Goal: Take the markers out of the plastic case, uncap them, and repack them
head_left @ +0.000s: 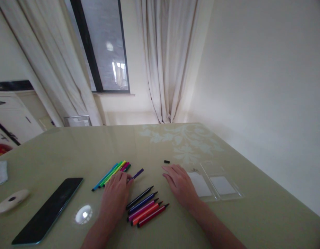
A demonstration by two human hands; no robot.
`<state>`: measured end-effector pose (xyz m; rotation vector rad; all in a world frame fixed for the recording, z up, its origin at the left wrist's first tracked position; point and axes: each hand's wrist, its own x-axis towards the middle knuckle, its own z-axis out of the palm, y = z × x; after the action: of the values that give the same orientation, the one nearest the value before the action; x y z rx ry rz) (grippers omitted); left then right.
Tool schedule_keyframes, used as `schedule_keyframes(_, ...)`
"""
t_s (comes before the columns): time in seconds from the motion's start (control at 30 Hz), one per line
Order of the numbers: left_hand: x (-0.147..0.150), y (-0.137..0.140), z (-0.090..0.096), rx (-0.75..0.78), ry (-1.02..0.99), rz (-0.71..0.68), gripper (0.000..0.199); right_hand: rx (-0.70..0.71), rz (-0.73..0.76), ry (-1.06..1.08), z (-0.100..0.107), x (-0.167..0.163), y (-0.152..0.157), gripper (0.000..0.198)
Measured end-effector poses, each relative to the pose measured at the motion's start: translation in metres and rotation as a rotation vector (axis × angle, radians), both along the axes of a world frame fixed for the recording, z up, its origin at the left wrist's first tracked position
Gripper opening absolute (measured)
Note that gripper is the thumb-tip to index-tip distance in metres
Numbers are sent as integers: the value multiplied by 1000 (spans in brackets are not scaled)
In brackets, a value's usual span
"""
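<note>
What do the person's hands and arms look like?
The left hand and right hand are bare, with no gloves or visible rings. No sleeve, watch or bracelet shows on the left forearm or right forearm.

Pale green tabletop [118, 145] with a leafy print [184, 136] at its far right; on it lie a black slab [47, 211], a white oval [19, 200] and a white sheet [0, 173] to the left, bunched capped pens [111, 174], five uncapped pens [143, 209] side by side, a black cap [166, 162], and an open clear case [213, 188] at right
</note>
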<state>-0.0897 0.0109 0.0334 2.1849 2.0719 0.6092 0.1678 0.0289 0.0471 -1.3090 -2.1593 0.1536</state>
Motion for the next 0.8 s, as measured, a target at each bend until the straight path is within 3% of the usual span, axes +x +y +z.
schedule_keyframes(0.1,24,-6,-2,-80,-153,-165,20,0,129,-11,0,-10,-9,39)
schedule_keyframes(0.17,41,-14,-4,-141,-225,-226,23,-6,204,-80,-1,-14,-13,35)
schedule_keyframes(0.3,48,-23,0,-168,-173,-291,35,6,315,-160,3,0,-10,29)
schedule_keyframes(0.4,28,-18,7,-149,-96,-141,46,53,245,-10,10,29,3,30)
schedule_keyframes(0.47,13,-11,10,-134,-116,24,48,65,62,146,14,46,11,31)
schedule_keyframes(0.53,5,-7,11,-100,-123,105,45,59,-55,172,13,52,16,30)
schedule_keyframes(0.7,14,-8,7,-123,-46,-60,37,-56,39,-74,-3,16,12,23)
schedule_keyframes(0.8,12,-8,5,-83,-16,-76,39,-113,55,-158,-12,-3,10,26)
